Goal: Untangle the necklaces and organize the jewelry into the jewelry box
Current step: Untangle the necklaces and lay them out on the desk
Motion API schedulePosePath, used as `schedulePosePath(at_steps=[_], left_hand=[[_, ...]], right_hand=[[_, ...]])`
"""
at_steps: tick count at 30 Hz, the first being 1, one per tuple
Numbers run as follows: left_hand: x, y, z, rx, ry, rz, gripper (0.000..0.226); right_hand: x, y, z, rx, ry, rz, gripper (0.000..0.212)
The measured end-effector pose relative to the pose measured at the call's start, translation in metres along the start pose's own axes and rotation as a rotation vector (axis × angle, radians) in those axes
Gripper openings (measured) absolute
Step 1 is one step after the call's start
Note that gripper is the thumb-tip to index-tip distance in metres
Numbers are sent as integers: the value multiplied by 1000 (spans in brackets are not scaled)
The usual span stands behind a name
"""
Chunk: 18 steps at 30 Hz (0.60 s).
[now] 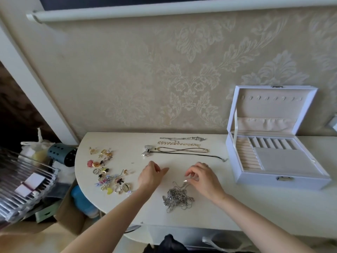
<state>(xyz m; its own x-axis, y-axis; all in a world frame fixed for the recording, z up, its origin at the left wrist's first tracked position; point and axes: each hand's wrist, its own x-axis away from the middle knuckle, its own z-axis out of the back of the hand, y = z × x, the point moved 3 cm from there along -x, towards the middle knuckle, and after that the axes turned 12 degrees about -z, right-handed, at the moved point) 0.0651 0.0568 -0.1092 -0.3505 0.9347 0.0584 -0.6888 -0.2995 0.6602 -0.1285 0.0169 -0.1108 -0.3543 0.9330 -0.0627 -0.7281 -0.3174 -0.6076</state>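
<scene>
- Two hands hover over the middle of the table (255, 207), near its front edge, a little apart from each other.
- Right hand (202, 178): fingers curled, thumb and fingertips pinching a thin strand that rises from the tangle of silver chains (177, 198).
- Left hand (150, 177): thumb pointing toward the right hand, fingers loosely bent; whether it pinches a strand cannot be told.
- That tangle lies in a heap on the table near the front edge, just below the right hand and between the two forearms.
- Three necklaces lie stretched out in rows near the table's far edge: a silver chain (182, 138) farthest back, a gold chain (178, 143) just in front of it, then a cord necklace (191, 154) with a silver bow pendant (146, 151) at its left end.
- Many rings and earrings (107, 172) sit scattered in a loose pile along the rounded left edge.
- One white jewelry box (284, 177) stands on the right part of the table, its lid upright against the wall, its beige compartments bare.
</scene>
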Motion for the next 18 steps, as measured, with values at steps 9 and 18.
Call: schedulePosePath(at_steps=[9, 18], left_hand=[[38, -1, -5, 113, -185, -167, 34], [45, 5, -11, -57, -313, -284, 41]], right_hand=[[26, -8, -3, -85, -229, -86, 26], [29, -7, 6, 84, -194, -159, 10]])
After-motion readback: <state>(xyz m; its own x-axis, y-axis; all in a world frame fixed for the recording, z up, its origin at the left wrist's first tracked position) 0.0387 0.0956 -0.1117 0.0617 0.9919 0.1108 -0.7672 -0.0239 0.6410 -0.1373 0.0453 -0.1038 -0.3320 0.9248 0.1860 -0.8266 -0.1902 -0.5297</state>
